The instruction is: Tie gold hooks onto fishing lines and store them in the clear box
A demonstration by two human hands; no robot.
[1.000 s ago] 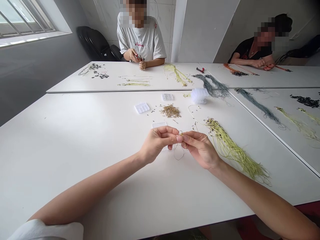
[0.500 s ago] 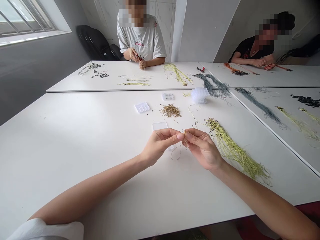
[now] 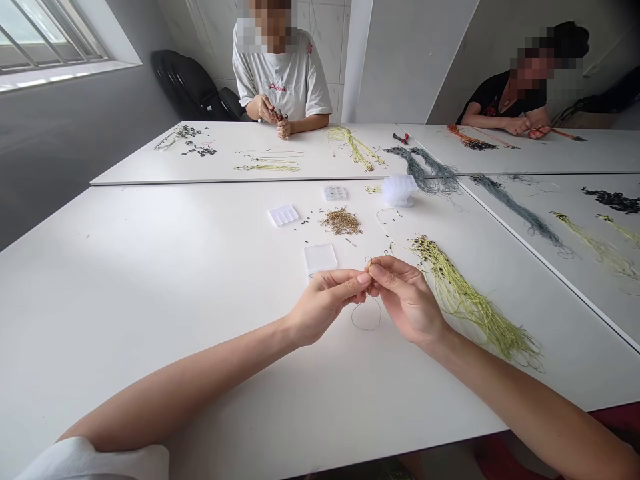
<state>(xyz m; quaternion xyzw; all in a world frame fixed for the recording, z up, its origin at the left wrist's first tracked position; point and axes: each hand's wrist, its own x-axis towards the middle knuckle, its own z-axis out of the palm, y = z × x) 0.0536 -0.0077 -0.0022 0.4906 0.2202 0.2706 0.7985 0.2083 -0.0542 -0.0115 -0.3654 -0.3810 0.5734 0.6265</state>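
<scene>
Both my hands meet above the white table, fingertips pinching a small gold fishing hook (image 3: 369, 267) between them. My left hand (image 3: 325, 307) and my right hand (image 3: 407, 300) each grip the hook or its thin line; the fingers hide exactly which. A loop of thin line (image 3: 365, 323) hangs below them. Just right of my right hand lies a bundle of yellow-green fishing lines (image 3: 465, 300) with dark tips. A flat clear plastic box (image 3: 320, 258) sits just above my left hand.
Ahead lie a heap of gold hooks (image 3: 341, 221), scattered small dark beads, a white compartment box (image 3: 283, 215) and a clear box (image 3: 399, 190). Two seated co-workers (image 3: 280, 87) (image 3: 500, 100) handle lines at adjoining tables holding more bundles.
My hands have shifted slightly down and closer together. The hanging loop of line has grown wider, and the flat clear box now shows fully above my left hand.
</scene>
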